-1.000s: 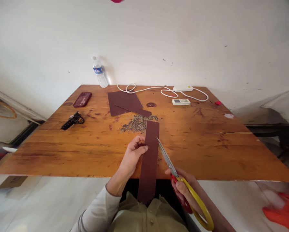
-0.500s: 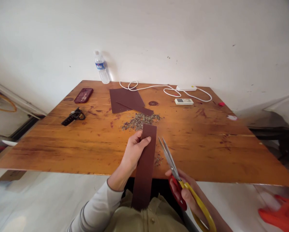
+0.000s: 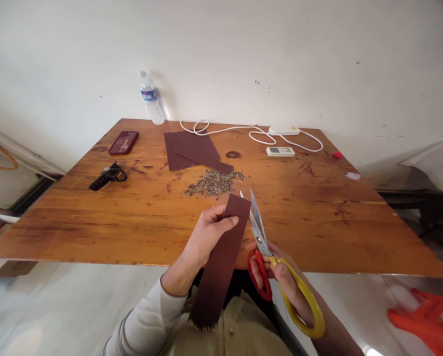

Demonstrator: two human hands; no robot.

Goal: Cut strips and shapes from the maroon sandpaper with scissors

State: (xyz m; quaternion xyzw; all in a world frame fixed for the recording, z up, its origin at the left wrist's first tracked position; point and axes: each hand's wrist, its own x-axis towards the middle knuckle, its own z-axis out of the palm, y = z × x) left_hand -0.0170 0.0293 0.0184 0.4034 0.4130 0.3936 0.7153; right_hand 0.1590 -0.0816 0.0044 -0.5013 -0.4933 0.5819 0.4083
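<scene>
My left hand [image 3: 210, 232] grips a long dark maroon strip [image 3: 225, 252], thumb on top near its upper end. The strip's lower end, by my shirt, is cut into a jagged fringe. In my right hand [image 3: 277, 272] is a pair of scissors [image 3: 259, 240] with one red and one yellow handle. The blades are apart and point up, right at the strip's upper right corner. Beyond the strip lies a pile of small clippings [image 3: 214, 184]. Behind the pile, a narrow maroon strip [image 3: 206, 162] rests across a larger maroon sheet [image 3: 188, 143].
A water bottle [image 3: 152, 99] stands against the wall. On the wooden table [image 3: 132, 227] lie a phone [image 3: 124, 143], a black strap-like item [image 3: 108, 177], a white remote [image 3: 280, 152] and a power strip [image 3: 284, 131] with its white cable. Something orange [image 3: 425, 321] is at the lower right.
The scissors have moved up and left to the strip, and their blades have spread wider. The strip has tilted, its upper end leaning right. The view has shifted slightly.
</scene>
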